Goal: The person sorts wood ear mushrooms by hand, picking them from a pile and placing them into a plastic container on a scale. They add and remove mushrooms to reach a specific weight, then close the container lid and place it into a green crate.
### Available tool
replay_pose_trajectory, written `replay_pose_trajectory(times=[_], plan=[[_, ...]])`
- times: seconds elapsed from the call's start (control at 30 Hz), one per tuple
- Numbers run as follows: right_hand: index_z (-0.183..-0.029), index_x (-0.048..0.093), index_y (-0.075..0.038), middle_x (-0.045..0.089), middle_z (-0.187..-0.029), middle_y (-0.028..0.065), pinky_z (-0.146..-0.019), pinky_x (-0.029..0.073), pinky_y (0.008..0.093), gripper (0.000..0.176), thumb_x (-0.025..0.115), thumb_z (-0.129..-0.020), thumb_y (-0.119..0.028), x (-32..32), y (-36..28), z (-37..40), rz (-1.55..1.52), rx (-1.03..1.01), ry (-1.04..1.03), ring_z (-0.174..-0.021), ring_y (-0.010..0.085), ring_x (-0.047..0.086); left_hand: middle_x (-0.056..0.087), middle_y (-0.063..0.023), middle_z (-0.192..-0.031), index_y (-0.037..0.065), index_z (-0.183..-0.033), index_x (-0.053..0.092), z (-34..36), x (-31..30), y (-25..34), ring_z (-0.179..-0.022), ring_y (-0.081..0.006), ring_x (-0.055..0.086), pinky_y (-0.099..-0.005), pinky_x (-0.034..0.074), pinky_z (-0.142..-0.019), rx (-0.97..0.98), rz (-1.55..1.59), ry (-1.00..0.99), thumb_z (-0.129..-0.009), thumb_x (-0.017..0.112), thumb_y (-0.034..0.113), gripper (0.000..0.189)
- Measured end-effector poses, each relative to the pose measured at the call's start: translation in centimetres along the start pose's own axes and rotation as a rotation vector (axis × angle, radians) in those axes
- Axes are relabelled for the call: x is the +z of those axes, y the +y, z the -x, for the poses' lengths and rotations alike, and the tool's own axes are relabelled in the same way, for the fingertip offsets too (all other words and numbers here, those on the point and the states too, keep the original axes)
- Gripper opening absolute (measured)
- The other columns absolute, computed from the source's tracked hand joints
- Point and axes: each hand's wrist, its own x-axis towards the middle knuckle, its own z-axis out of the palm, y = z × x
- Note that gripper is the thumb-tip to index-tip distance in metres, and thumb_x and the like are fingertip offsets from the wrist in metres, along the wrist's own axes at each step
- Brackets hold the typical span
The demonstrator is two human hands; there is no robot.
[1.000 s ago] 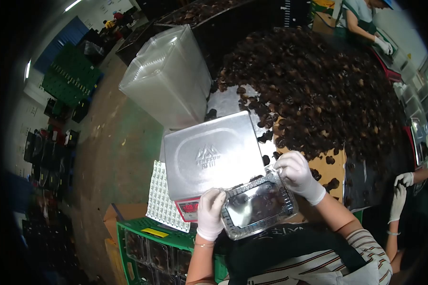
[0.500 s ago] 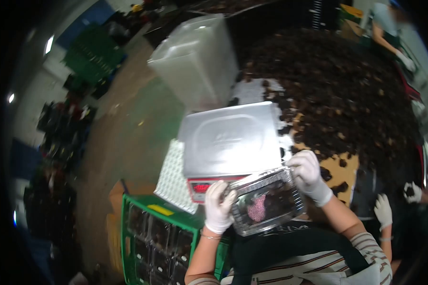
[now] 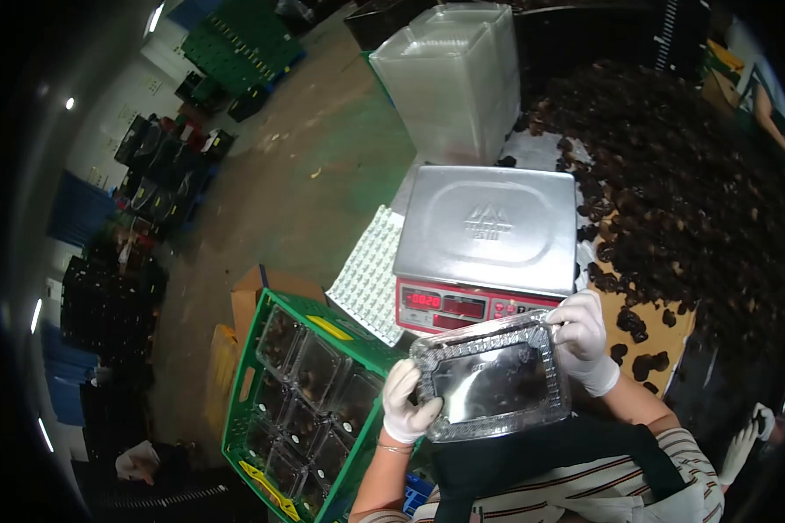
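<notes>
Between my two gloved hands is a clear plastic clamshell box [image 3: 490,383], closed or nested flat, with light glaring off its face. My left hand [image 3: 407,403] pinches its left edge, thumb on the front. At the upper right corner, my right hand [image 3: 582,338] grips the rim with bent fingers. Just beyond the box stands a weighing scale [image 3: 488,222] with a bare steel plate and a red front; its lit display reads -0020. The box overlaps the scale's lower front edge in this view.
Left of me, a green crate [image 3: 266,383] holds several filled clear boxes. A sheet of stickers [image 3: 371,270] lies beside the scale. Tall stacks of clear containers [image 3: 449,91] stand behind it. Dark brown, mushroom-like pieces [image 3: 672,174] cover the right side. Co-workers' gloved hands [image 3: 741,449] show at right.
My view has swung so the scale and crate sit further right. The clamshell box is turned more level, and the pink patch seen on it is gone. Both hands keep their hold.
</notes>
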Motion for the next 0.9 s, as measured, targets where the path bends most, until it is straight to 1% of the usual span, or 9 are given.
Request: replay_pose_trajectory(times=[0.23,0.3,0.37,0.43,0.57,0.63,0.7,0.8,0.9], plan=[[-0.081,0.053,-0.014,0.065,-0.093,-0.0002,-0.074,0.042,0.0374,0.028,0.071,-0.067,0.001,-0.9,-0.7,-1.7,0.037,-0.105,0.015,-0.084,0.0225,0.056,0.053,-0.0166,-0.128,0.004,-0.118,0.053,-0.1,0.2,-0.5,-0.116,-0.0381,0.055,-0.0514,0.043,-0.1,0.157,-0.054,0.042,-0.066,0.082,0.02,0.061],[-0.084,0.056,-0.011,0.065,-0.094,0.0018,-0.079,0.043,0.0378,0.025,0.07,-0.068,0.001,-0.7,-1.0,-1.8,-0.022,0.085,-0.133,-0.088,0.024,0.057,0.054,-0.016,-0.126,0.005,-0.112,0.053,-2.8,-0.7,1.3,-0.116,-0.0377,0.056,-0.0512,0.043,-0.1,0.238,-0.243,-0.048,-0.065,0.084,0.02,0.058],[-0.088,0.059,-0.009,0.065,-0.096,0.0038,-0.083,0.044,0.0376,0.023,0.07,-0.07,0.001,-0.4,-1.3,-1.9,-0.074,0.218,-0.252,-0.092,0.0254,0.058,0.063,-0.0128,-0.108,0.002,-0.107,0.053,-2.5,-1.3,1.9,-0.109,-0.0325,0.06,-0.0459,0.046,-0.098,-0.061,0.138,0.074,-0.069,0.079,0.011,0.047],[-0.092,0.061,-0.006,0.065,-0.097,0.0057,-0.088,0.043,0.0368,0.023,0.069,-0.071,0.0,-0.5,-1.4,-1.6,-0.093,0.31,-0.335,-0.096,0.0267,0.058,0.064,-0.0091,-0.102,0.001,-0.109,0.053,-1.1,-5.0,3.4,-0.1,-0.0234,0.062,-0.0388,0.048,-0.093,-0.54,0.076,0.18,-0.078,0.07,0.009,0.036],[-0.095,0.063,-0.006,0.065,-0.101,0.007,-0.092,0.042,0.0362,0.02,0.068,-0.075,-0.006,-1.2,0.0,-0.3,-0.118,0.383,-0.492,-0.099,0.0255,0.059,0.064,-0.0077,-0.106,0.005,-0.113,0.057,4.0,-13.2,0.2,-0.097,-0.0154,0.061,-0.03,0.05,-0.084,-1.246,0.483,0.568,-0.093,0.059,0.033,0.034],[-0.095,0.063,-0.006,0.065,-0.101,0.0069,-0.092,0.042,0.0364,0.019,0.068,-0.076,-0.007,-1.3,0.4,-0.2,-0.12,0.395,-0.523,-0.099,0.0252,0.059,0.065,-0.004,-0.11,0.009,-0.115,0.059,6.6,-16.4,-1.0,-0.099,-0.0161,0.062,-0.0303,0.05,-0.082,-1.485,0.583,0.511,-0.093,0.058,0.04,0.039],[-0.096,0.064,-0.007,0.065,-0.101,0.0069,-0.093,0.042,0.0366,0.019,0.067,-0.077,-0.009,-0.9,0.4,-0.3,-0.14,0.409,-0.543,-0.1,0.0252,0.059,0.068,0.0042,-0.099,0.015,-0.107,0.066,6.9,-15.8,0.3,-0.088,-0.0135,0.064,-0.0328,0.051,-0.08,-1.752,0.316,0.618,-0.093,0.059,0.043,0.032],[-0.096,0.064,-0.007,0.065,-0.1,0.0071,-0.093,0.042,0.0369,0.018,0.067,-0.078,-0.009,-0.7,0.5,-0.9,-0.168,0.413,-0.562,-0.1,0.0256,0.059,0.067,0.002,-0.09,0.015,-0.099,0.068,17.5,-17.0,-6.4,-0.078,-0.0113,0.062,-0.0282,0.048,-0.072,-1.704,0.372,0.54,-0.093,0.057,0.047,0.034],[-0.096,0.065,-0.006,0.065,-0.1,0.0074,-0.093,0.042,0.0371,0.019,0.067,-0.078,-0.009,-0.6,0.6,-1.3,-0.158,0.397,-0.573,-0.1,0.0257,0.059,0.066,-0.0189,-0.099,-0.001,-0.123,0.056,16.5,-17.2,-6.6,-0.086,-0.0347,0.064,-0.0438,0.05,-0.082,-1.515,-0.749,-0.193,-0.088,0.056,0.059,0.069]])
